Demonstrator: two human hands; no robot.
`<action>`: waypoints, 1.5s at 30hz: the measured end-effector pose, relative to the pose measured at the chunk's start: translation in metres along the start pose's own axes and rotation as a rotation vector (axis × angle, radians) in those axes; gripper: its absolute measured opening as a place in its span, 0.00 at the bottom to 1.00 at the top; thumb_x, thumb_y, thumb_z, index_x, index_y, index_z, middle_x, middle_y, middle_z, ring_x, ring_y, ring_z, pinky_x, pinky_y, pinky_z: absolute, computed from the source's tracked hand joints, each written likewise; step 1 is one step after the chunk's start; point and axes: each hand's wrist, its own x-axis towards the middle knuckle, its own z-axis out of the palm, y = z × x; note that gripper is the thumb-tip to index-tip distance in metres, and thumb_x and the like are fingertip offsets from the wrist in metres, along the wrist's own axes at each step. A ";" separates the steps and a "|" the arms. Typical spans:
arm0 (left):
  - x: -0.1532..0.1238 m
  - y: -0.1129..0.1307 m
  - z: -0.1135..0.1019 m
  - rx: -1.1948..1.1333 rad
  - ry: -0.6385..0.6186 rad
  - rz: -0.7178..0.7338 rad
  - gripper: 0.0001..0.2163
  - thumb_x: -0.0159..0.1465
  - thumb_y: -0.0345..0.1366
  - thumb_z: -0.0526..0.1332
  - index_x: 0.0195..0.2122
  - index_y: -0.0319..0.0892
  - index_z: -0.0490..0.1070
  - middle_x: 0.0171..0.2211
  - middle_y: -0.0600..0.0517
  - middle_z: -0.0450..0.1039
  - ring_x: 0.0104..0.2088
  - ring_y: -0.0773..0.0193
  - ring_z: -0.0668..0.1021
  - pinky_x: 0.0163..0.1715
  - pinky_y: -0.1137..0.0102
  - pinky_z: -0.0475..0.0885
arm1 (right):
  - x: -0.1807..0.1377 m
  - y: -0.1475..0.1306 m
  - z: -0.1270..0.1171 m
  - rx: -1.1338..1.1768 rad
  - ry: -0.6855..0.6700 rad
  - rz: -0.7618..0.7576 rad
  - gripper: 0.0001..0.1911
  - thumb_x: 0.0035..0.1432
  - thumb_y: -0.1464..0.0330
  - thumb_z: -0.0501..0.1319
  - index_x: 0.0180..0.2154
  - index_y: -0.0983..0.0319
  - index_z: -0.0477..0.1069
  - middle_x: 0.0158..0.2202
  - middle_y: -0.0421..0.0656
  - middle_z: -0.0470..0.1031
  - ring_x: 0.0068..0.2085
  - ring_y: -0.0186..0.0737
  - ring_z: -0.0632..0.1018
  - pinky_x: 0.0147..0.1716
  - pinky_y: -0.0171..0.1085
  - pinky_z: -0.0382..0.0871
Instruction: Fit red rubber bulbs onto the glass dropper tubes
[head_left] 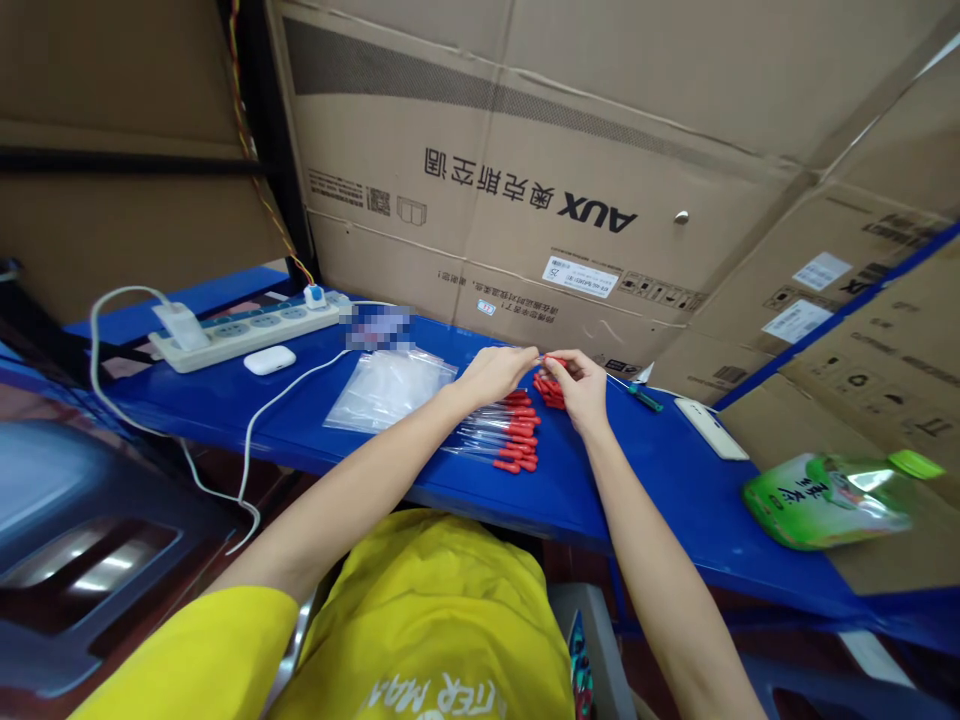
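Observation:
My left hand [501,372] and my right hand [586,386] meet above the blue table, fingertips almost touching. Between the thumb and fingers of my right hand is a red rubber bulb [553,361]. My left hand is closed in a pinch at the bulb's left end; what it grips is mostly hidden by the fingers. Just below my right hand lies a small pile of loose red rubber bulbs [549,394]. Nearer to me, several clear glass droppers [487,432] lie side by side, red bulbs towards the right. Part of this row is under my left hand and forearm.
Clear plastic bags [386,390] lie left of the droppers. Further left are a white earphone case [270,360], a power strip [247,328] and cables. A screwdriver [645,397], a phone [710,428] and a green bottle [829,500] lie right. Large cartons [480,120] wall the back.

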 end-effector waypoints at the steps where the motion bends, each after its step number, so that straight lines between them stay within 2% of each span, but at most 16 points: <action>1: 0.000 0.000 0.000 0.002 -0.003 -0.001 0.16 0.80 0.42 0.46 0.46 0.45 0.72 0.44 0.46 0.83 0.43 0.56 0.83 0.36 0.69 0.67 | 0.000 0.000 -0.001 -0.002 0.003 -0.006 0.20 0.54 0.50 0.74 0.38 0.58 0.80 0.33 0.43 0.84 0.34 0.45 0.85 0.39 0.45 0.83; 10: 0.002 0.002 -0.002 0.039 -0.057 -0.021 0.16 0.80 0.41 0.46 0.46 0.44 0.73 0.43 0.45 0.83 0.43 0.54 0.83 0.36 0.68 0.66 | 0.000 0.002 -0.001 0.011 -0.014 -0.014 0.18 0.54 0.52 0.75 0.37 0.58 0.81 0.34 0.43 0.85 0.35 0.46 0.86 0.40 0.45 0.83; 18: 0.001 0.000 0.000 0.072 -0.054 0.023 0.15 0.79 0.42 0.50 0.45 0.44 0.75 0.45 0.45 0.83 0.43 0.56 0.83 0.36 0.69 0.66 | 0.000 0.007 -0.008 -0.117 -0.080 -0.049 0.14 0.59 0.54 0.72 0.39 0.58 0.82 0.34 0.43 0.85 0.36 0.48 0.86 0.42 0.46 0.82; 26: 0.001 -0.008 0.007 -0.045 0.075 0.033 0.15 0.79 0.43 0.51 0.52 0.46 0.76 0.49 0.48 0.82 0.49 0.58 0.82 0.44 0.69 0.72 | 0.005 0.004 -0.010 -0.054 -0.129 0.008 0.23 0.55 0.50 0.74 0.44 0.59 0.80 0.36 0.44 0.85 0.35 0.44 0.85 0.41 0.43 0.82; 29: 0.002 -0.012 0.009 -0.081 0.067 0.037 0.17 0.79 0.45 0.49 0.52 0.46 0.76 0.51 0.47 0.82 0.51 0.57 0.82 0.48 0.68 0.73 | 0.007 0.001 -0.012 -0.019 -0.128 0.037 0.24 0.54 0.48 0.74 0.41 0.59 0.80 0.32 0.43 0.84 0.32 0.43 0.84 0.38 0.42 0.81; 32: 0.003 -0.015 0.010 -0.112 0.045 0.050 0.21 0.80 0.45 0.44 0.51 0.44 0.75 0.49 0.46 0.81 0.50 0.56 0.81 0.49 0.66 0.73 | 0.009 0.000 -0.015 0.018 -0.113 0.058 0.24 0.53 0.46 0.74 0.40 0.58 0.80 0.34 0.43 0.85 0.34 0.44 0.84 0.39 0.43 0.82; 41: 0.002 -0.017 0.008 -0.111 0.000 0.084 0.17 0.79 0.41 0.46 0.44 0.42 0.74 0.44 0.46 0.80 0.44 0.57 0.81 0.42 0.68 0.70 | 0.009 0.005 -0.015 0.020 -0.105 0.062 0.23 0.53 0.46 0.74 0.38 0.58 0.80 0.30 0.43 0.84 0.32 0.45 0.85 0.36 0.42 0.82; 45: 0.002 -0.017 0.008 -0.108 0.006 0.105 0.18 0.79 0.41 0.46 0.43 0.42 0.73 0.42 0.45 0.80 0.42 0.57 0.80 0.41 0.68 0.69 | 0.007 0.005 -0.012 0.043 -0.095 0.058 0.23 0.54 0.47 0.74 0.39 0.59 0.80 0.32 0.44 0.85 0.32 0.45 0.86 0.37 0.42 0.83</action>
